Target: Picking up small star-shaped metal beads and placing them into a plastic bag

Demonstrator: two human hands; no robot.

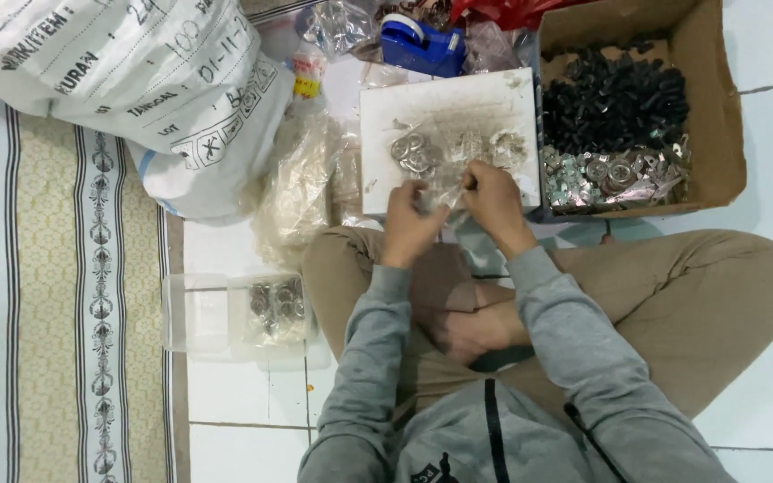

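We are pinching a small clear bag [445,183] between both closed hands, left [409,224] and right [494,201], over the white board [449,107], apparently packing metal washers [413,154], so reaching for more looks due.

I sit cross-legged on the floor of a home that is used as a small packing place. Under me are white floor tiles [767,376], and on my left lies a patterned rug [55,295], as in a living room. Around me are work things: a cardboard box [717,107] full of black and metal small parts, a big white sack [136,80], a blue tape dispenser [422,43], a white board [458,103] and clear plastic bags [297,188].
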